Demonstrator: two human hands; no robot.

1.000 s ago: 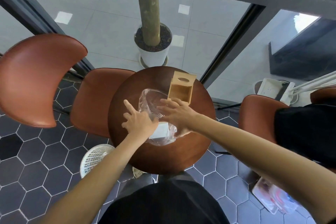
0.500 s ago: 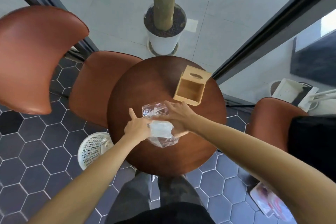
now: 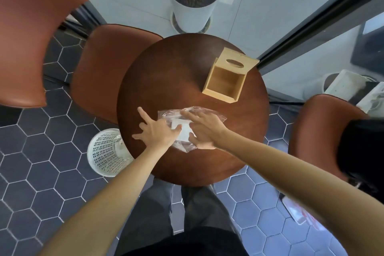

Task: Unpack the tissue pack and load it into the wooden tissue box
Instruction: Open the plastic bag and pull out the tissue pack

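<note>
A white tissue pack [image 3: 182,131] in a crumpled clear plastic wrapper [image 3: 216,116] lies on the round brown table [image 3: 166,72]. My left hand [image 3: 154,131] pinches the pack's left edge with thumb and fingers, index finger pointing away. My right hand [image 3: 204,129] lies over the pack's right side, fingers spread on the wrapper and thumb against the near edge. The wooden tissue box [image 3: 226,82] stands open on the table's far right, its lid [image 3: 239,64] with an oval slot tilted up behind it. Nothing is inside the box.
A white mesh waste basket [image 3: 107,152] stands on the tiled floor left of the table. Brown chairs sit at the left [image 3: 108,64] and right [image 3: 324,129]. A white planter [image 3: 192,12] stands beyond the table. My legs are under the near edge.
The camera has tilted down and closer. The loose wrapper, earlier puffed up toward the box, now lies flatter on the table, and both hands have settled on the pack.
</note>
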